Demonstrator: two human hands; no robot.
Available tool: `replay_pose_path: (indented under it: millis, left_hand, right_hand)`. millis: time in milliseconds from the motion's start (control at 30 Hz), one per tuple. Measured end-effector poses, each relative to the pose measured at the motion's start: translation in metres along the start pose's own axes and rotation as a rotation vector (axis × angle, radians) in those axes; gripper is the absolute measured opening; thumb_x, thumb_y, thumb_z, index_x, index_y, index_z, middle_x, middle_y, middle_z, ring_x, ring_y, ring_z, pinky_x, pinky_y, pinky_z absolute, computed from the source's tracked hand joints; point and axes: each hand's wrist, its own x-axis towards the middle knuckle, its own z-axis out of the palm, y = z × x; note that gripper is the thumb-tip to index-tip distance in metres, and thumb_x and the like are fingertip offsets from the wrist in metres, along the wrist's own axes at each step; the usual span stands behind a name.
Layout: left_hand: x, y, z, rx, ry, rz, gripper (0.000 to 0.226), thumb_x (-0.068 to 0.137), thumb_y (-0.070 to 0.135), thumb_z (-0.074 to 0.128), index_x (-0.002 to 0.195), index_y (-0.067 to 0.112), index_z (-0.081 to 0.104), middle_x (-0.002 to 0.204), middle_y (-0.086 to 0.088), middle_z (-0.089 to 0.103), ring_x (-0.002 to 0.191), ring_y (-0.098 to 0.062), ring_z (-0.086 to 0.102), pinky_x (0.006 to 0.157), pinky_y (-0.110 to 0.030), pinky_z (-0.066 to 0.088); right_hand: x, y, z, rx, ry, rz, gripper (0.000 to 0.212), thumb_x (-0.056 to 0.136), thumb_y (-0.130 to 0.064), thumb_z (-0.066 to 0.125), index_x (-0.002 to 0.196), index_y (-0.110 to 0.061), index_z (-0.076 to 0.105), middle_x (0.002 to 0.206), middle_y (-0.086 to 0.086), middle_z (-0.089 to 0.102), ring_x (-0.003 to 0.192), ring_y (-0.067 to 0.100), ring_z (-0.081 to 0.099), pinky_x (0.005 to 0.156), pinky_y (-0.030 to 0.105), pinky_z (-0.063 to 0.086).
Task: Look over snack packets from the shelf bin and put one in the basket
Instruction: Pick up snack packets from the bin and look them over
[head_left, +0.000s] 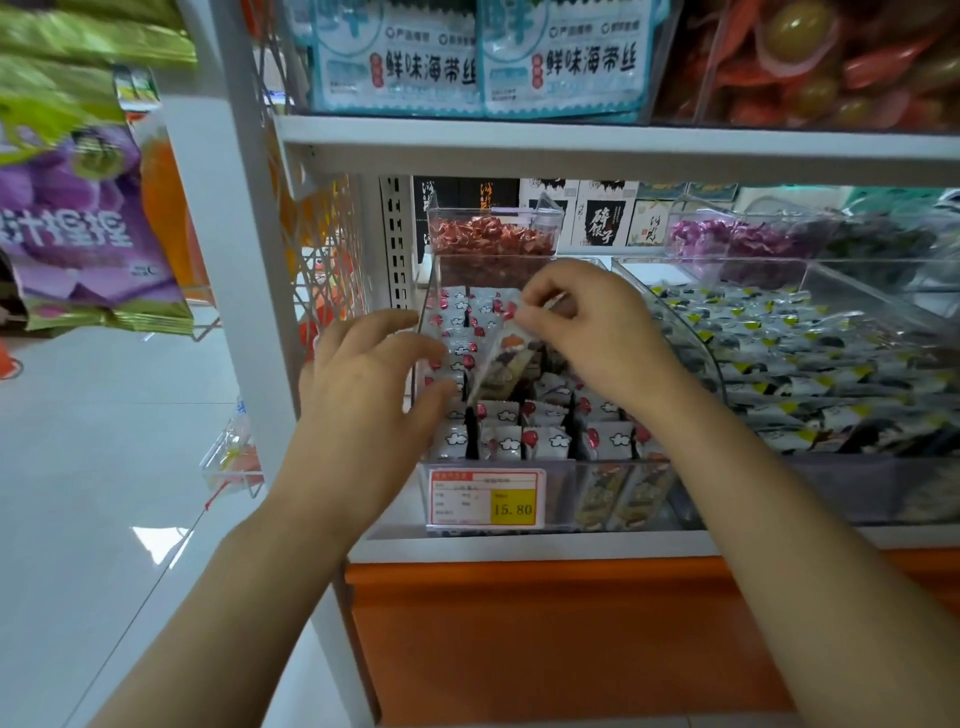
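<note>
Two bare hands worked over the clear plastic shelf bin (423, 312) of small white, red-dotted snack packets (545, 441). The left hand (374, 374) hovered with fingers spread, holding nothing, its thumb close to the small glossy dark-filled packet (506, 364). The right hand (587, 322) pinched that packet by its top seam above the bin. It looked light, crinkly and slippery, best held by that sealed edge. Pale glossy floor tiles (104, 467) lay left of the white metal shelf (519, 545); no basket showed.

A yellow price tag (511, 508) (reading 15.80) fronts the shelf (519, 545); blue-white packs (467, 57) above, purple bag (78, 228) left.
</note>
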Motion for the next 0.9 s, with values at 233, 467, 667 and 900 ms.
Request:
replay_pose_path:
  millis: [233, 467, 667, 900]
  left_hand:
    - [-0.005, 0.020, 0.003, -0.185, 0.014, 0.036, 0.045, 0.090, 0.029, 0.053, 0.134, 0.018, 0.048, 0.123, 0.002, 0.053, 0.105, -0.015, 0.051, 0.089, -0.022, 0.036]
    - [-0.006, 0.032, 0.006, -0.697, -0.135, -0.215, 0.024, 0.091, 0.023, 0.054, 0.112, 0.017, 0.063, 0.085, -0.002, 0.068, 0.069, -0.005, 0.063, 0.051, -0.012, 0.048]
    - [-0.003, 0.030, 0.006, -1.140, -0.248, -0.471, 0.032, 0.075, 0.031, 0.059, 0.098, 0.009, 0.068, 0.092, -0.013, 0.064, 0.063, -0.008, 0.057, 0.051, -0.017, 0.049]
    - [0.000, 0.030, 0.005, -1.471, -0.310, -0.642, 0.041, 0.069, 0.029, 0.061, 0.098, -0.001, 0.061, 0.080, -0.009, 0.059, 0.044, -0.002, 0.047, 0.037, -0.011, 0.042]
  right_hand:
    - [-0.033, 0.000, -0.032, 0.457, 0.292, 0.159, 0.015, 0.092, -0.008, 0.054, 0.079, -0.016, 0.056, 0.079, 0.004, 0.065, 0.062, 0.013, 0.063, 0.055, 0.023, 0.054]
    - [-0.060, 0.007, -0.032, 0.919, 0.186, 0.416, 0.011, 0.089, -0.010, 0.056, 0.080, -0.006, 0.061, 0.074, 0.009, 0.062, 0.058, 0.013, 0.062, 0.054, 0.021, 0.052]
    - [-0.066, 0.011, -0.038, 1.046, 0.061, 0.520, 0.020, 0.079, -0.020, 0.059, 0.065, -0.019, 0.075, 0.058, -0.004, 0.063, 0.050, 0.008, 0.058, 0.045, 0.018, 0.049]
    - [-0.064, 0.011, -0.035, 1.193, -0.016, 0.701, 0.022, 0.088, -0.022, 0.056, 0.072, -0.013, 0.068, 0.057, 0.004, 0.056, 0.045, 0.011, 0.053, 0.038, 0.020, 0.044]
